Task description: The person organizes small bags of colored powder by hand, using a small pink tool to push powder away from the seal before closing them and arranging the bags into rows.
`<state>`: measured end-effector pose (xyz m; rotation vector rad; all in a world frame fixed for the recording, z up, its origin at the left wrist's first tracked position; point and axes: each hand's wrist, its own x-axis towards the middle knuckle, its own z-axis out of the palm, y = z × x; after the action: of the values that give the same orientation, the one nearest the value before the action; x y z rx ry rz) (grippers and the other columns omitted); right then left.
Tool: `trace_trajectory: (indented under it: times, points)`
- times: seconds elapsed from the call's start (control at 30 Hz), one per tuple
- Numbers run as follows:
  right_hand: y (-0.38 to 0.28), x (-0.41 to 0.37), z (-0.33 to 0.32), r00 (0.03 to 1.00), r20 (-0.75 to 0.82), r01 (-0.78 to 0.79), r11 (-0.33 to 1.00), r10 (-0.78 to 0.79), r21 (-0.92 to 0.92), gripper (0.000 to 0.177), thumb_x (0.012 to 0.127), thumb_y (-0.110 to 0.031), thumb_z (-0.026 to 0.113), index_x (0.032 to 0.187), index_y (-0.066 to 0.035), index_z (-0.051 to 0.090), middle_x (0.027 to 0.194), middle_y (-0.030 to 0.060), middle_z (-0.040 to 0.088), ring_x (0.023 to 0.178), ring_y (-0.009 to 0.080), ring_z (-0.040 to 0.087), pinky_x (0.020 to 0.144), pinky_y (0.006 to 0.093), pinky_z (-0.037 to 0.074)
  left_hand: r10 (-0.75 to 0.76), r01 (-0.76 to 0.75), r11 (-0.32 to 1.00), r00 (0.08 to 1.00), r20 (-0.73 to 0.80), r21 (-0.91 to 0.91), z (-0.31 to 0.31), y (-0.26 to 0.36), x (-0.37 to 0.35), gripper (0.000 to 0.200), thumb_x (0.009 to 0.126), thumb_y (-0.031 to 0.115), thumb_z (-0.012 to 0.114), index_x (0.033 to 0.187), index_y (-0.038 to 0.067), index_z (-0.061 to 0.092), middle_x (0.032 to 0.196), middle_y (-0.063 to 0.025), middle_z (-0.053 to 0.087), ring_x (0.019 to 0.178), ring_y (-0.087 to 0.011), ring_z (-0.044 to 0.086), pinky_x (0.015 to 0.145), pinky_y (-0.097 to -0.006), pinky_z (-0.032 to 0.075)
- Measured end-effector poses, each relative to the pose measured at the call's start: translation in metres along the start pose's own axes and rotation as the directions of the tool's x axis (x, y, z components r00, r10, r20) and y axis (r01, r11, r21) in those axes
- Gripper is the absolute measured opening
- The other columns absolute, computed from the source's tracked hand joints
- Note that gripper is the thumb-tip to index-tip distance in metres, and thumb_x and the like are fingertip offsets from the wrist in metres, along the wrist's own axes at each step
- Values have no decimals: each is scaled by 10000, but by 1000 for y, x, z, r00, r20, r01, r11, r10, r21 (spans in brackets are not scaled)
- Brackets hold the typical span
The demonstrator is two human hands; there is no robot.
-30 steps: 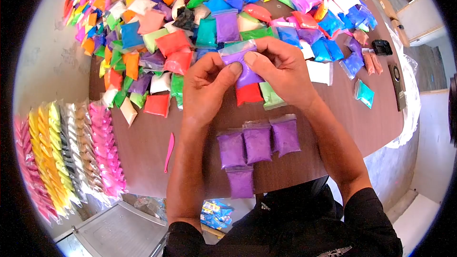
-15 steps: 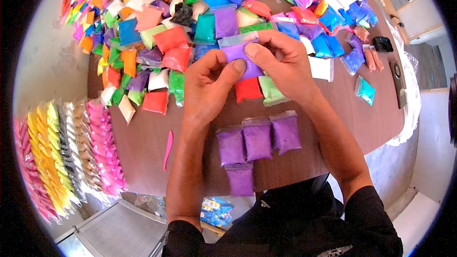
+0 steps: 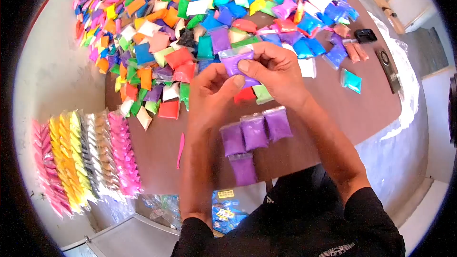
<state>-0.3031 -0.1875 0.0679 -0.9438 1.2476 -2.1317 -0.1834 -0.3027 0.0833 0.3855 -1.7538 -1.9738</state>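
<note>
Both my hands grip one purple zip-top packet (image 3: 232, 61) above the table, its clear strip at the top. My left hand (image 3: 213, 83) is closed on its lower left side, thumb in front. My right hand (image 3: 273, 71) pinches the right side, thumb pressed on the front face. Just below, several purple packets (image 3: 254, 132) lie in a cluster near the table's front edge. A red packet (image 3: 244, 94) and a pale green packet (image 3: 262, 93) show partly behind my hands.
A large heap of multicoloured packets (image 3: 157, 38) covers the far side of the brown table (image 3: 157, 157). A pink plastic knife (image 3: 181, 150) lies left of my left forearm. Strips of packets (image 3: 85, 157) hang at the left. A teal packet (image 3: 351, 81) and a black object (image 3: 365, 35) are on the right.
The view has shifted and tilted slightly. Both hands still hold the purple packet, and my right thumb has moved a little lower on it. The packets on the table stay put.
</note>
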Motion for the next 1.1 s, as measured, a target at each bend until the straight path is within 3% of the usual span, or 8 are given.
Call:
trace_trajectory:
  times: [0.2, 0.27, 0.33, 0.4, 0.5, 0.57, 0.97, 1.1]
  points:
    - [-65, -78, 36, 997, 1, -79, 995, 79, -55, 250, 952, -93, 686, 1179, 4, 648, 966, 17, 694, 860, 75, 630, 748, 255, 511, 40, -66, 952, 995, 89, 299, 2, 56, -72, 139, 883, 102, 756, 913, 23, 645, 784, 38, 619, 707, -39, 520, 617, -224, 415]
    - [-67, -122, 39, 992, 25, -122, 990, 124, -70, 302, 951, -129, 691, 1218, 2, 640, 1012, 17, 688, 901, 76, 622, 790, 260, 513, 148, -191, 915, 978, 144, 357, 11, 58, -114, 113, 870, 79, 747, 879, 22, 650, 733, 11, 610, 677, -60, 524, 596, -248, 428]
    - [-55, -171, 37, 976, 30, -217, 976, 217, -16, 312, 953, -135, 688, 1231, 0, 641, 1049, 17, 682, 934, 79, 614, 822, 262, 514, 33, -87, 868, 993, 117, 489, 22, 56, -162, 96, 858, 66, 747, 866, 22, 661, 703, -21, 610, 654, -80, 533, 582, -276, 445]
    - [-49, -218, 28, 934, 24, -356, 935, 356, 4, 291, 957, -120, 677, 1219, 1, 648, 1064, 19, 679, 950, 84, 613, 838, 264, 515, -53, -8, 831, 994, 93, 556, 27, 20, -212, 79, 870, 61, 752, 919, 25, 700, 842, 8, 660, 763, -77, 567, 646, -270, 473]
    - [-44, -271, 16, 860, -74, -507, 862, 506, 6, 250, 954, -115, 682, 1170, 12, 670, 1012, 19, 690, 942, 88, 620, 840, 261, 516, -135, 99, 878, 990, 43, 468, 57, -11, -264, 158, 881, 83, 764, 1000, 10, 690, 879, -15, 687, 790, -88, 605, 677, -271, 499]
    - [-40, -293, 11, 842, -116, -530, 848, 526, 5, 238, 954, -128, 686, 1145, 15, 680, 981, 14, 693, 923, 89, 623, 830, 259, 519, -326, 335, 929, 942, -81, 158, 74, -27, -285, 245, 902, 107, 762, 1090, -11, 659, 919, -40, 705, 819, -99, 636, 707, -271, 525]
    - [-14, -333, -19, 817, -67, -568, 819, 573, 82, 324, 994, -275, 652, 1159, 3, 683, 955, 41, 690, 841, 122, 631, 766, 291, 523, -337, 322, 861, 941, -33, 394, 100, -40, -288, 209, 968, 148, 705, 1056, -26, 629, 898, -57, 710, 808, -95, 648, 717, -262, 521]
    - [-16, -343, -26, 837, -91, -526, 839, 540, 140, 301, 1002, -249, 641, 1149, 7, 699, 970, 46, 695, 851, 115, 633, 754, 288, 528, -339, 339, 906, 940, -47, 255, 110, -53, -296, 231, 968, 185, 710, 1068, -10, 636, 875, -52, 696, 747, -86, 619, 676, -248, 500]
